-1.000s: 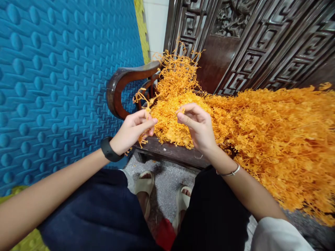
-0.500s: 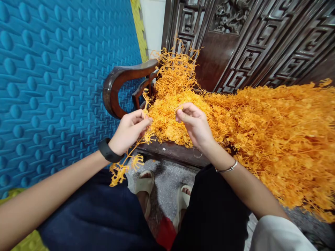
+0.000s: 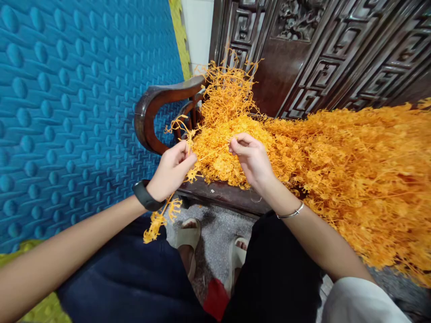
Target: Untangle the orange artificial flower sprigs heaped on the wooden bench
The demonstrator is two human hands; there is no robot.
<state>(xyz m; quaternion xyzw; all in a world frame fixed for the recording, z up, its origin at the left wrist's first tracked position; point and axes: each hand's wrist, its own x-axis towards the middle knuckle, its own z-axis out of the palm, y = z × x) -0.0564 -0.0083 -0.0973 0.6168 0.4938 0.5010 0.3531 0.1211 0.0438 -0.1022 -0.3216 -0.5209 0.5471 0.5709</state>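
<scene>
My left hand (image 3: 173,170), a dark band at its wrist, is closed on an orange branching artificial sprig (image 3: 154,226). The sprig's frilly lower end hangs below the wrist, and thin curled tips rise above the fingers. To the right, my right hand (image 3: 252,160) pinches a small orange strand (image 3: 232,139) between thumb and forefinger; most of it is hidden by the fingertips. A thin orange stem stretches from the left fingers toward the right hand. Both hands hover in front of a heap of orange sprigs (image 3: 220,163).
The heap rests on a dark wooden bench (image 3: 222,193) and spreads far to the right. A curved armrest (image 3: 143,121) stands left of it, beside a blue textured foam mat (image 3: 67,125). Behind rises a carved backrest (image 3: 281,76). Sandalled feet (image 3: 188,235) are below.
The sprig in my left hand has turned, its upper tips now fanning out to the left. A thin stem now shows between the hands. The right hand has barely moved.
</scene>
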